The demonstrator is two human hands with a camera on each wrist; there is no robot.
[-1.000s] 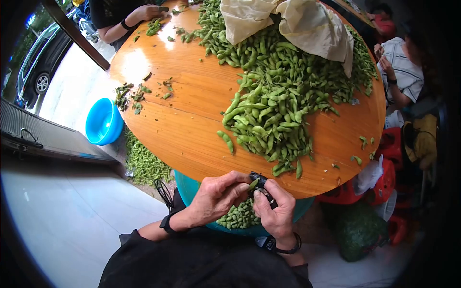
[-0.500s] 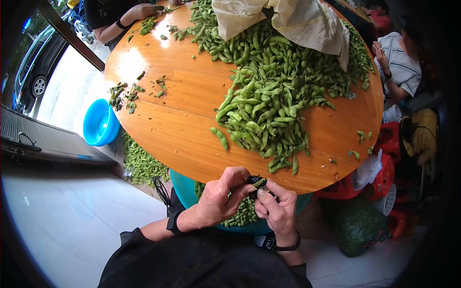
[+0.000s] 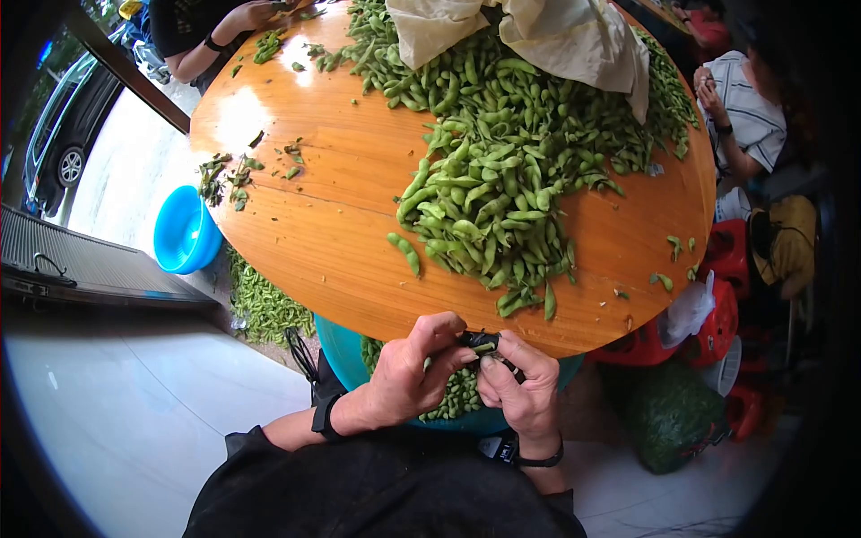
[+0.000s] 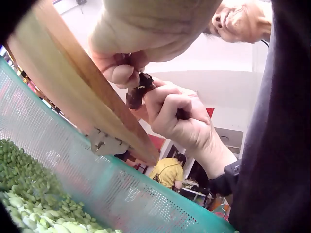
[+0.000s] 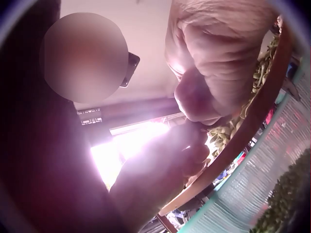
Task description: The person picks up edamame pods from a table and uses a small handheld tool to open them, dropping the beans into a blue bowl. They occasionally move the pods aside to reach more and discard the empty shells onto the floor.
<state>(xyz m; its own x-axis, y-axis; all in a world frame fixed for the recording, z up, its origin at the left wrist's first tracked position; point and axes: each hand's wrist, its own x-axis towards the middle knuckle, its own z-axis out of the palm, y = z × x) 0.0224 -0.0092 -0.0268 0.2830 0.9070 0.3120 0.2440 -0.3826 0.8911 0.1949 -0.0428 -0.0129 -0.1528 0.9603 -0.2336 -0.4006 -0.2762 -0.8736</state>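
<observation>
One green pod (image 3: 485, 346) is held just off the near edge of the counter (image 3: 323, 233), above one teal mesh basket (image 4: 97, 179). The pod is pinched at its end by the fingertips of the left hand (image 3: 413, 368), whose grip is closed on it. One small dark tool (image 4: 138, 92) is set against the pod. The tool is clasped by the curled fingers of the right hand (image 3: 520, 386), so that grip is closed round it. One dark band is worn on each wrist.

The basket is seen to be partly filled with green pods. On the round wooden counter, one large heap of pods (image 3: 502, 161), too many to be counted, is spread across the far half. It is partly covered by one pale cloth (image 3: 556, 36). One single pod (image 3: 404, 253) is left apart from the heap. A few green scraps (image 3: 224, 175) are scattered at the left edge.

One blue basin (image 3: 184, 235) is placed on the floor to the left, beside more pods (image 3: 265, 300). Two other people are seated at the far side.
</observation>
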